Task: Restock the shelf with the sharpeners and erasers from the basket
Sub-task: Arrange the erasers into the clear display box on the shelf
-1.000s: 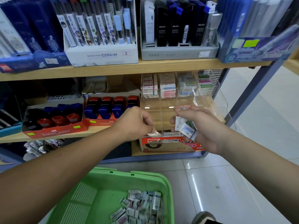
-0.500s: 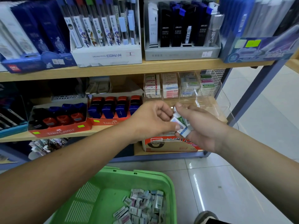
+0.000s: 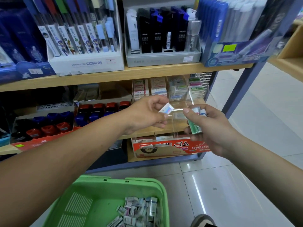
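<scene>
Sharpeners (image 3: 63,126) sit in rows in the red trays (image 3: 41,142) at the left of the lower shelf (image 3: 6,150), so that part looks stocked. Below, the green basket (image 3: 101,190) holds a heap of loose erasers (image 3: 139,210), so plenty is left to shelve. The left hand (image 3: 144,115) pinches one white eraser (image 3: 166,109) just over the clear divided case (image 3: 178,117). The case's back slots hold stacks, while the front ones look nearly bare. The right hand (image 3: 213,130) grips a small bunch (image 3: 195,126) of erasers beside the case. I judge the job under way but far from finished.
</scene>
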